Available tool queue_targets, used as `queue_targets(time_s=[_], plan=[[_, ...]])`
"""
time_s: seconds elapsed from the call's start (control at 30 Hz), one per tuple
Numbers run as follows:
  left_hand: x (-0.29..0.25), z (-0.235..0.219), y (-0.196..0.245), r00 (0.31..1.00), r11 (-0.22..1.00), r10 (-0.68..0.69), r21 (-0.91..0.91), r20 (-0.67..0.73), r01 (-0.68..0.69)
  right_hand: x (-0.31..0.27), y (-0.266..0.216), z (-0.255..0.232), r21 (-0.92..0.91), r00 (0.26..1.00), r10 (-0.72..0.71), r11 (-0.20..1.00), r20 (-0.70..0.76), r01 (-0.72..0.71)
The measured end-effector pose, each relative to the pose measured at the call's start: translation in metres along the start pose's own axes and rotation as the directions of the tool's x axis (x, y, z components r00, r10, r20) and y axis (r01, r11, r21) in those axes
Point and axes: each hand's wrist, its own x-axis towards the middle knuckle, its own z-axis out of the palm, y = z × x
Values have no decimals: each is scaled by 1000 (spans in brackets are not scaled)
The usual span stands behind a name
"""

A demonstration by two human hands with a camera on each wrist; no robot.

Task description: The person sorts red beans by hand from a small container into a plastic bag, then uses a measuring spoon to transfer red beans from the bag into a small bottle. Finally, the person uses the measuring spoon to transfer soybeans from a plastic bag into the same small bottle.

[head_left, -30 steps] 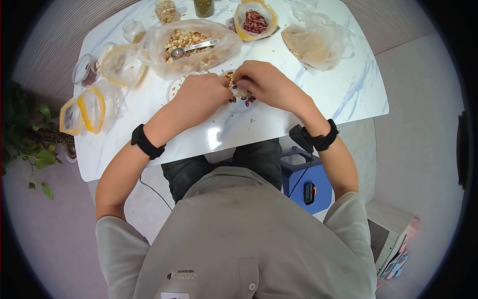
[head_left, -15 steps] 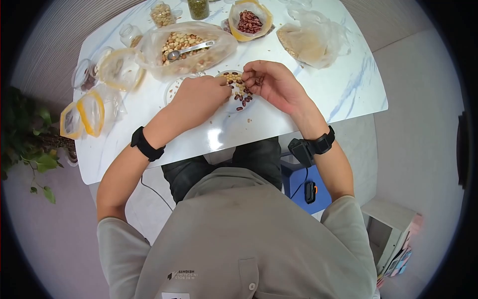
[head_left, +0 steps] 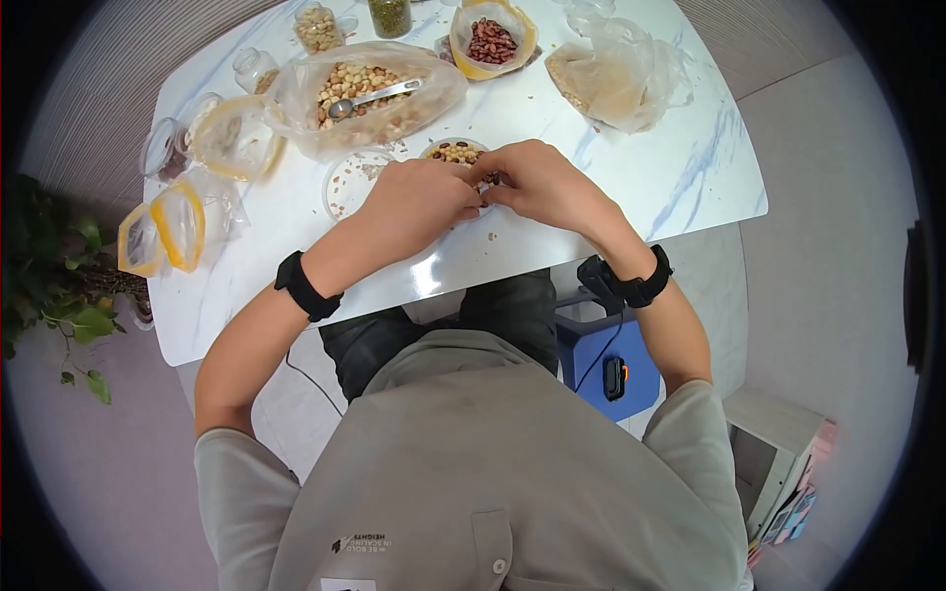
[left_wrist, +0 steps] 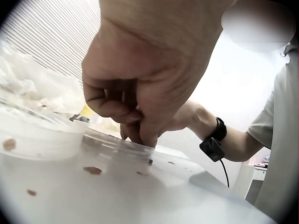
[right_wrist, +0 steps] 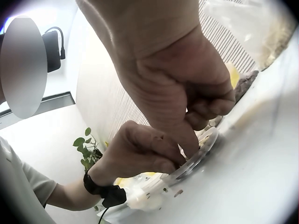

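Both hands meet over a round clear dish (head_left: 440, 144) of pale yellow and dark red beans. The left hand (head_left: 419, 202) reaches its fingertips down inside the near rim; in the left wrist view that hand (left_wrist: 135, 70) has its other fingers curled above the dish wall (left_wrist: 124, 145). Whether its fingertips pinch a bean is hidden. Close against it, the right hand (head_left: 547, 185) has curled fingers with dark red beans (head_left: 496, 178) showing at them. In the right wrist view, the right hand (right_wrist: 173, 88) points its fingertips into the dish, touching or nearly touching the left hand (right_wrist: 135, 149).
A second round dish (head_left: 329, 194) with reddish bits lies left. Behind are an open bag of nuts (head_left: 434, 97) with a metal spoon (head_left: 384, 96), a yellow-rimmed bag of red beans (head_left: 493, 41), another plastic bag (head_left: 641, 84) and several jars. Empty yellow-rimmed bags (head_left: 179, 225) stand far left.
The right hand, half a second ago turned palm up with beans in its fingers, has turned down and come in to the left hand. The left hand has shifted slightly right and toward the body.
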Motion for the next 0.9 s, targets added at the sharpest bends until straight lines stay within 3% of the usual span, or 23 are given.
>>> queue_targets(time_s=[0.27,0.37,0.43,0.47,0.53,0.6,0.63,0.73,0.9], plan=[[1,0,0,997,999,-30,20,76,29,10,3,4,-138,994,-38,989,103,52],[1,-2,-1,996,996,-50,80,74,44,10,5,8,-129,997,-72,989,32,75],[-3,-7,-6,1000,1000,-26,3,-18,26,6,0,0,245,999,44,969,-9,-40],[-5,-11,-8,998,999,-16,-36,-65,14,3,-1,-5,423,994,106,902,-13,-90],[-5,-21,-14,988,996,-17,-85,-155,3,3,4,-9,742,989,140,658,45,-127],[-2,-29,-15,972,990,-33,-144,-231,0,2,7,-12,924,978,177,341,115,-171],[0,-32,-15,964,984,-50,-177,-263,2,1,3,-10,954,972,207,248,115,-165],[2,-39,-13,946,971,-102,-237,-309,27,2,8,-4,983,974,153,42,169,-177],[2,-38,-12,941,961,-123,-273,-315,34,6,0,0,978,956,208,-14,207,-209]])
